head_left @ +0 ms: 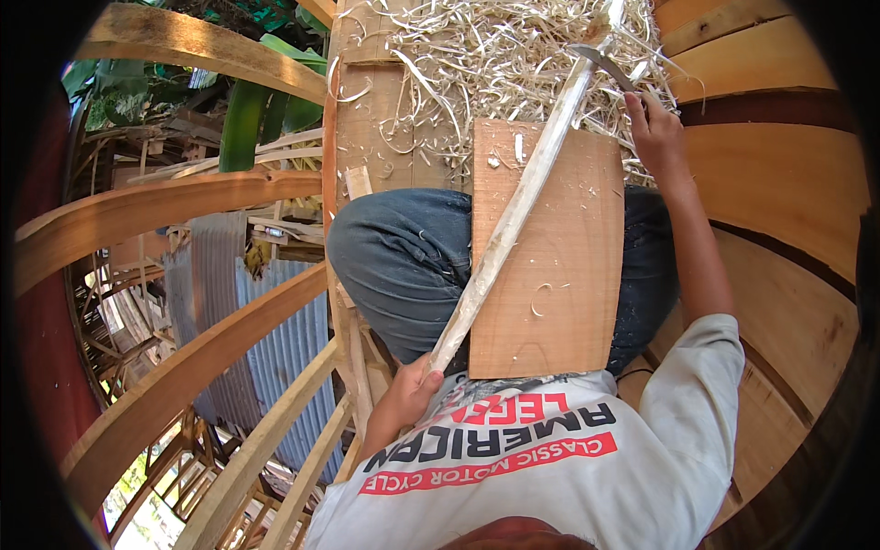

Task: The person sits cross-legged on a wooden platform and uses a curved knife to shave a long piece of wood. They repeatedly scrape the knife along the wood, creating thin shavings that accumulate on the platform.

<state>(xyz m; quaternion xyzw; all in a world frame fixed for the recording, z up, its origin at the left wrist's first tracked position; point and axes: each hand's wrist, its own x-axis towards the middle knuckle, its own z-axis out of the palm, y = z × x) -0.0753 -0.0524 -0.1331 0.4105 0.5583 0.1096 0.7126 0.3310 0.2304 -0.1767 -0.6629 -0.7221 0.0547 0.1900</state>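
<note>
A long pale stick of peeled wood (pixel 518 211) runs slantwise from my waist up to the far shavings. Around its near end my left hand (pixel 408 396) is closed, beside my left hip. My right hand (pixel 656 137) grips a knife (pixel 600 62) with a curved, dark blade; the fingers cover most of its handle. That blade lies across or just over the stick's far part; whether it touches the wood I cannot tell. Under the stick, a flat reddish-brown board (pixel 559 302) rests across my lap, with a few small shavings on it.
Curly wood shavings (pixel 495 55) heap on the plank floor (pixel 367 119) beyond my knees. Wooden rails (pixel 174 206) stand along the left, with corrugated metal sheets (pixel 284 321) and green leaves (pixel 243 128) past them. A plank wall (pixel 779 165) curves up at the right.
</note>
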